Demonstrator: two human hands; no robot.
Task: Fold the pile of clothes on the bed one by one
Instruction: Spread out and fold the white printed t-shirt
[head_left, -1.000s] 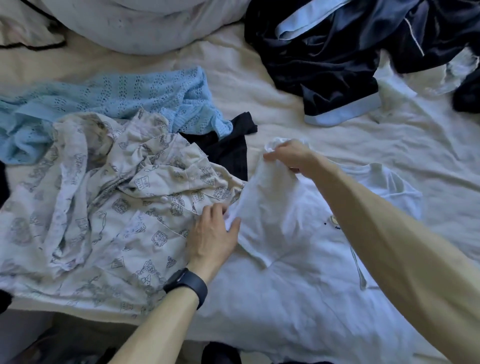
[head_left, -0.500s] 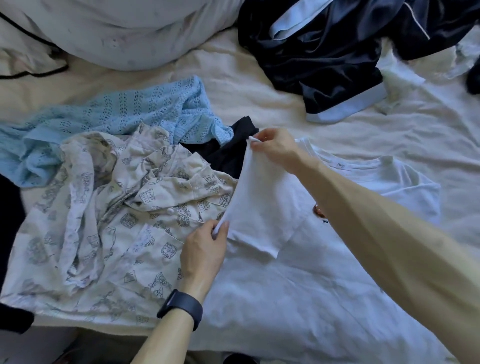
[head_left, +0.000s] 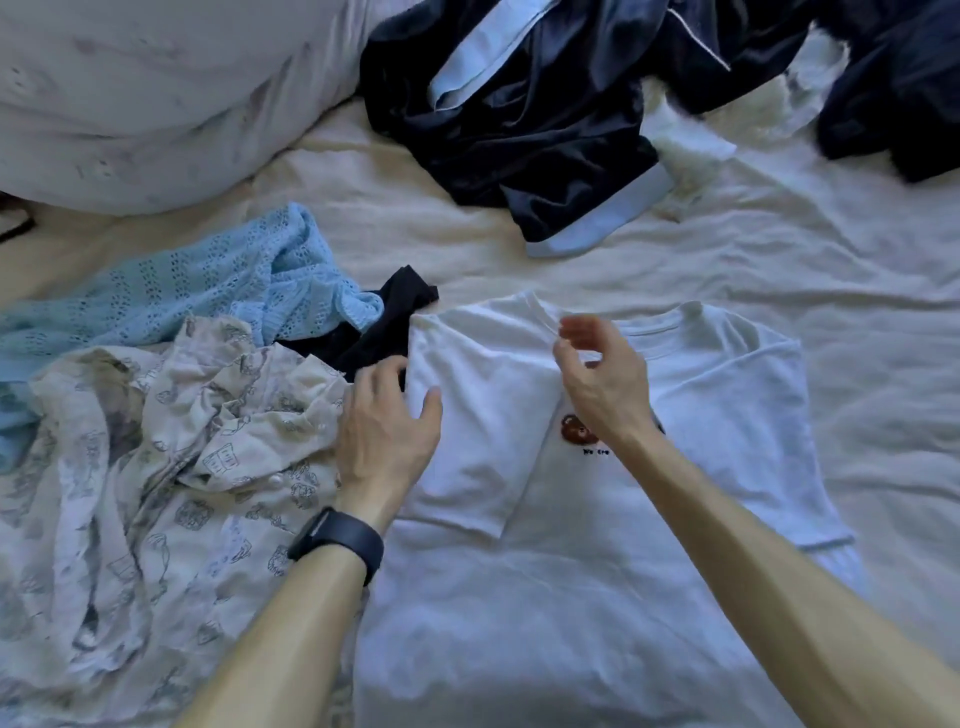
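A white T-shirt (head_left: 571, 545) with a small brown bear print lies flat on the bed, chest up. Its left sleeve (head_left: 478, 415) is folded inward over the chest. My left hand (head_left: 384, 431), with a dark watch on the wrist, rests with spread fingers on the folded left edge of the shirt. My right hand (head_left: 602, 374) hovers over the collar with loosely curled fingers and holds nothing.
A crumpled cream printed garment (head_left: 156, 483) lies left of the shirt. Behind it are a light blue knit (head_left: 197, 291) and a black piece (head_left: 379, 332). Dark navy clothes (head_left: 530, 119) lie at the back, and a pale pillow (head_left: 145, 98) at the back left.
Both hands held the left sleeve raised before. The sleeve now lies folded flat on the chest, my right hand has let go and my left hand rests on the fold.
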